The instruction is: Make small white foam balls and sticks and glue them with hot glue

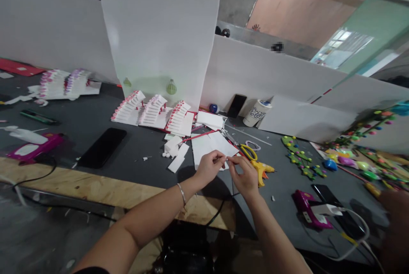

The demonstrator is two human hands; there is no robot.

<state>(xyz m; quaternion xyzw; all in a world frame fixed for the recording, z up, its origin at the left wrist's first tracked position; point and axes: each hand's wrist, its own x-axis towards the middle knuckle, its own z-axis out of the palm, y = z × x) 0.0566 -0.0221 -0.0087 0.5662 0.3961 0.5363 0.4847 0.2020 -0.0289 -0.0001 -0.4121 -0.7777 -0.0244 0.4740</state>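
Being pinched where the fingertips of the left hand (209, 166) and the right hand (246, 176) meet, one small white piece (226, 158) is located directly between the hands. It is matte and tiny; its outline is mostly covered by the fingers. Both hands are closed on it in a thumb-and-finger grip. White sheets (207, 147) are laid beneath and beyond the hands. One yellow glue gun (262, 169) is placed just right of the right hand; one pair of scissors (248, 153) is set just beyond that hand. Three stepped white models (151, 111), edged with pinkish-red dots, are arranged ahead-left of the hands. Three black phones (102, 148) are positioned: one left, one ahead, one right. Two magenta power strips (311, 210) are placed, one well out on each side.
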